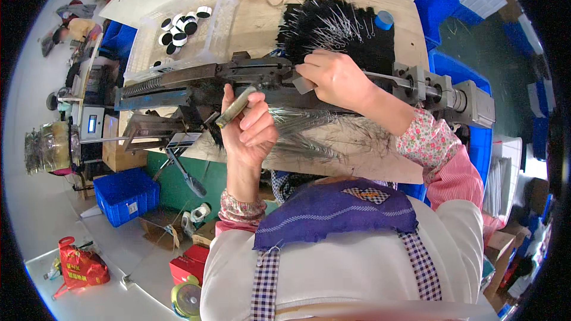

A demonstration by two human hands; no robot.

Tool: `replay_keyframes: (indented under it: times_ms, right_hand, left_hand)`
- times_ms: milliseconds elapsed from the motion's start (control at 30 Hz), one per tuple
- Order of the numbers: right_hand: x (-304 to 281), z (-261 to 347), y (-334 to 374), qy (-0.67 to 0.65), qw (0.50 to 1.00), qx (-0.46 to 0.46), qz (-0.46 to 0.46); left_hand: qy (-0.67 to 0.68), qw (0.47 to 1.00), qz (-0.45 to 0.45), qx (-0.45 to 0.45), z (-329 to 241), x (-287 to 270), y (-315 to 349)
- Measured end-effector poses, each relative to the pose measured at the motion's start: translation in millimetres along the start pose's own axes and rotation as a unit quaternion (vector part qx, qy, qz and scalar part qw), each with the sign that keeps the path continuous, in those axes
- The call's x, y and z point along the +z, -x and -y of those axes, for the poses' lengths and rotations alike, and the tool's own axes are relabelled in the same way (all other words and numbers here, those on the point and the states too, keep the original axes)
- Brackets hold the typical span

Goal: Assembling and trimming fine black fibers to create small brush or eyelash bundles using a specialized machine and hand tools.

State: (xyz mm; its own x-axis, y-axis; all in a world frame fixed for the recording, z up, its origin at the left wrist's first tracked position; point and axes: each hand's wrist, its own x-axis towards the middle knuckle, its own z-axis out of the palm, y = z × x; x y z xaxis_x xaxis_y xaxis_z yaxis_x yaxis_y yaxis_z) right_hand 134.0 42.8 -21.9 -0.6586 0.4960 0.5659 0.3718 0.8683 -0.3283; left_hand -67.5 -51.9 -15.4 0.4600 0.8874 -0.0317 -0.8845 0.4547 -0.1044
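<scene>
A long, dark metal bench machine [196,77] runs across the table in front of me. My left hand [253,128] is at its near side, fingers curled around a dull brass-coloured metal handle [238,107], with one finger pointing up. My right hand [336,77] is over the middle of the machine, its fingers pinched together beside a small grey metal plate [304,84]. What lies between those fingertips is hidden. Just beyond it, a pile of black twisted-wire brushes [324,24] with looped wire ends lies on a dark cloth.
A clear plastic crate [217,27] holds several black-and-white round pieces at the far left. A blue cap [384,20] sits beside the brushes. Loose thin wires [303,120] lie along the near table edge. A motor block [476,104] ends the machine at right; a blue bin [126,196] stands lower left.
</scene>
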Motion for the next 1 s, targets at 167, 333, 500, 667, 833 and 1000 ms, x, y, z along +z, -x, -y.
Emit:
replay_keyframes:
  times_ms: [167,333,500,667,833,1000]
  right_hand:
    - [2.0,-10.3,2.8,-0.035,0.999,0.033,-0.005]
    - [1.2,-6.0,-6.8,-0.06,0.998,0.023,0.028]
    - [-22.1,22.7,12.8,0.083,0.996,0.006,0.03]
    - [-9.6,42.0,106.1,0.095,0.95,0.204,0.217]
    - [18.9,-22.6,97.5,0.206,0.916,0.314,0.139]
    - [19.8,-30.0,104.0,0.2,0.892,0.36,0.186]
  left_hand:
    - [-0.123,0.992,-0.021,-0.016,23.7,13.7,-4.7]
    - [-0.77,0.568,-0.22,0.188,35.8,-80.8,-16.3]
    - [-0.742,0.613,-0.243,0.125,20.1,-66.3,17.6]
    - [-0.531,0.627,-0.459,0.338,-62.3,-94.2,90.3]
    - [-0.509,0.661,-0.448,0.323,-88.5,-79.7,94.1]
    - [-0.424,0.695,-0.433,0.387,-81.2,-91.7,78.9]
